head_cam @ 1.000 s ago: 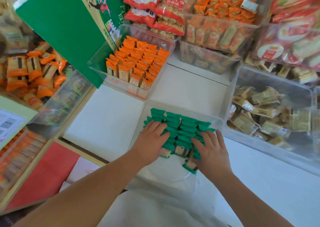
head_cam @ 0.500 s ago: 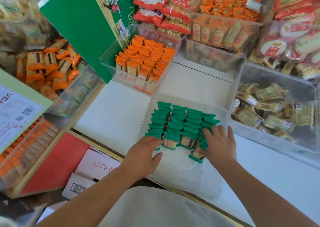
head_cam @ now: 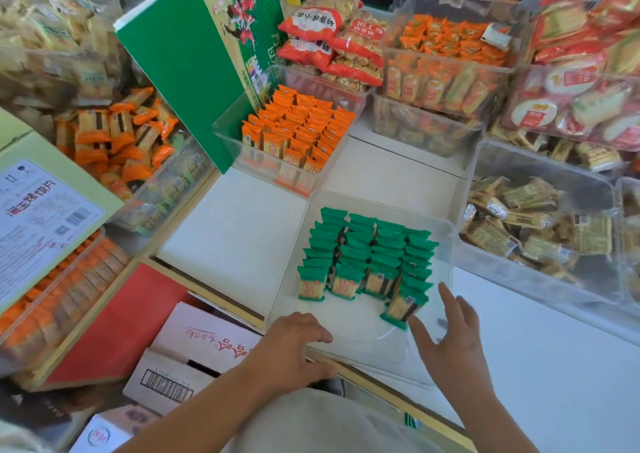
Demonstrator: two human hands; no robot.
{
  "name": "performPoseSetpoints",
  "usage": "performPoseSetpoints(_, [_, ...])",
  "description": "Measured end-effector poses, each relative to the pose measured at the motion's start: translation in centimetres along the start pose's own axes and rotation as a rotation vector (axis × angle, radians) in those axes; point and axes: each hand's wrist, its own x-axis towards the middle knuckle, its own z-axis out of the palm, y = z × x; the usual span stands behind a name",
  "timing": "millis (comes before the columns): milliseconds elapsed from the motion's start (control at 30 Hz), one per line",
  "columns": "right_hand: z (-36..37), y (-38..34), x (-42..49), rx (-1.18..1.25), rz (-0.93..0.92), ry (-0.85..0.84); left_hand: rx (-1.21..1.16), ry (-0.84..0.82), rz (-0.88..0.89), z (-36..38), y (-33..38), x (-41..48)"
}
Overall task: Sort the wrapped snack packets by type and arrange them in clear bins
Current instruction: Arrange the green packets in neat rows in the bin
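Note:
Green wrapped packets (head_cam: pixel 363 255) stand in neat rows in a clear bin (head_cam: pixel 446 241) on the white counter in front of me. One green packet (head_cam: pixel 401 309) at the front right leans out of its row. My left hand (head_cam: pixel 294 347) grips the bin's near left rim, fingers curled inside and thumb outside. My right hand (head_cam: pixel 450 338) hovers with spread fingers at the bin's near right side, just right of the leaning packet, holding nothing. A second clear bin (head_cam: pixel 228 141) behind holds orange packets (head_cam: pixel 298 130) in rows.
A bin of loose tan packets (head_cam: pixel 530 224) sits to the right. Stacked bins with orange packets (head_cam: pixel 446 65) and red bags (head_cam: pixel 325 37) fill the back. A green box (head_cam: pixel 194 72) leans at the back left. Cardboard boxes (head_cam: pixel 194 355) lie below the counter edge.
Both hands have pulled back from the green rows toward me. My left hand now holds the bin's front rim, and my right hand has let go of the packets and opened.

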Motion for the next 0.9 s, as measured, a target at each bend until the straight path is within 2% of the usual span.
performPoseSetpoints(67, [0.7, 0.3, -1.1, -0.018, 0.031, -0.064, 0.022, 0.031, 0.021, 0.3, -0.3, 0.3])
performPoseSetpoints(200, [0.5, 0.7, -1.4, 0.05, 0.103, -0.056, 0.003, 0.062, 0.04, 0.2, -0.3, 1.2])
performPoseSetpoints(300, [0.4, 0.6, -0.8, -0.012, 0.16, -0.101, -0.018, 0.066, 0.02, -1.3, -0.3, 3.1])
performPoseSetpoints(467, [0.3, -0.5, 1.2, 0.002, 0.162, -0.055, -0.014, 0.034, 0.033, -3.6, -0.1, 6.6])
performPoseSetpoints(567, [-0.1, -1.8, 2.7, -0.127, 0.152, -0.033, -0.031, 0.028, 0.017, -4.8, 0.0, 8.4])
performPoseSetpoints(633, [-0.4, -2.6, 3.5, -0.296, 0.1, 0.009, -0.061, 0.01, 0.018, -5.6, -0.2, 9.6])
performPoseSetpoints(700, [-0.7, -2.9, 4.9, -0.367, 0.007, 0.113, -0.072, -0.004, 0.034, -6.3, -0.1, 10.8])
performPoseSetpoints(800, [-0.6, -3.0, 7.1, -0.33, -0.329, 0.23, -0.003, -0.031, 0.043, -7.5, 0.5, 13.1])
performPoseSetpoints(833, [-0.4, -3.4, 7.8, -0.342, -0.416, 0.196, 0.025, -0.042, 0.036, -7.9, 0.6, 13.9])
performPoseSetpoints(900, [-0.4, -4.9, 9.3, -0.354, -0.398, 0.039, 0.033, -0.055, 0.016, -8.6, 0.7, 15.7])
